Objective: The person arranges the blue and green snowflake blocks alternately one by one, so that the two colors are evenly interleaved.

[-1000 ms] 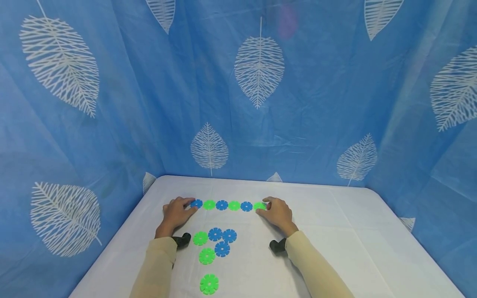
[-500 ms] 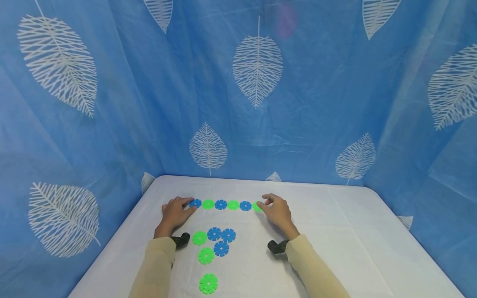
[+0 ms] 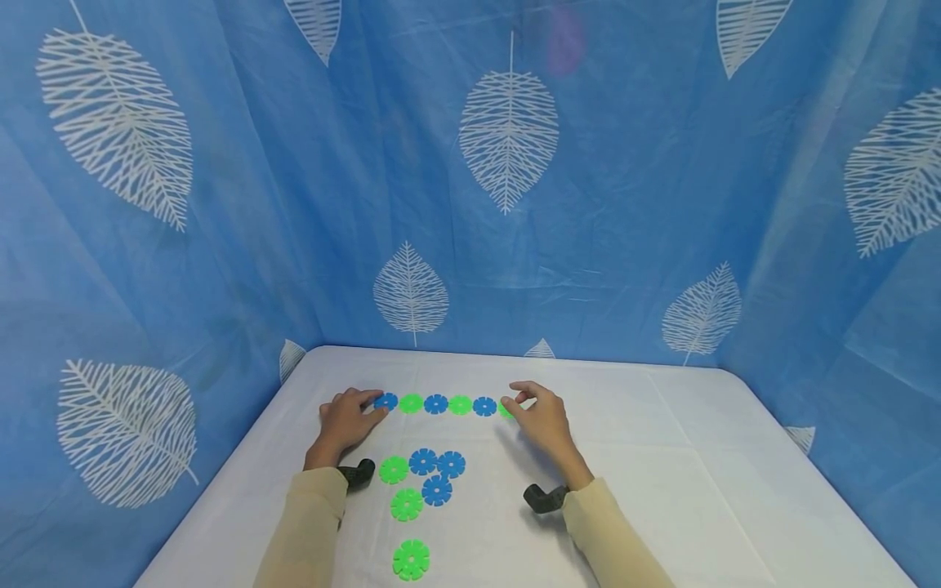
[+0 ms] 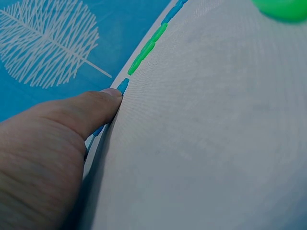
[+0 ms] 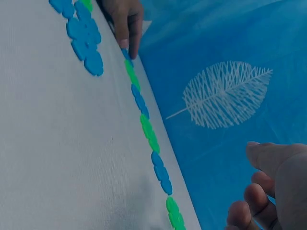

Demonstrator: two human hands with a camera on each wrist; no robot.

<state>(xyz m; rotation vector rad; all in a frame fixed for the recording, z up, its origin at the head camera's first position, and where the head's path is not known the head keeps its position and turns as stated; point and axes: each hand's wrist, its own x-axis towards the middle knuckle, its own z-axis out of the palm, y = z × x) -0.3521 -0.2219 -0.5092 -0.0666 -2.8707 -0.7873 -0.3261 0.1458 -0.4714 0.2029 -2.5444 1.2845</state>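
Note:
A row of notched plastic snowflake discs, blue and green by turns, runs along the far part of the table. My left hand point(image 3: 348, 423) holds the blue disc point(image 3: 385, 401) at the row's left end between thumb and index finger. In the left wrist view the thumb point(image 4: 108, 100) is right at that disc's edge. My right hand point(image 3: 546, 418) hovers over the green disc point(image 5: 174, 214) at the right end, partly covering it in the head view. Its thumb and fingers are bent apart, with nothing between them, as the right wrist view shows.
Nearer the body lie several loose discs: a cluster of blue discs point(image 3: 437, 490), two green discs point(image 3: 407, 505) beside it, and a green disc point(image 3: 411, 560) closest to me. A white cloth covers the table point(image 3: 662, 490). Behind it hangs a blue leaf-patterned curtain point(image 3: 603, 204).
My right hand has let go of the green disc at the right end and lifted off it, shifting slightly left. My left hand has stayed at the blue disc.

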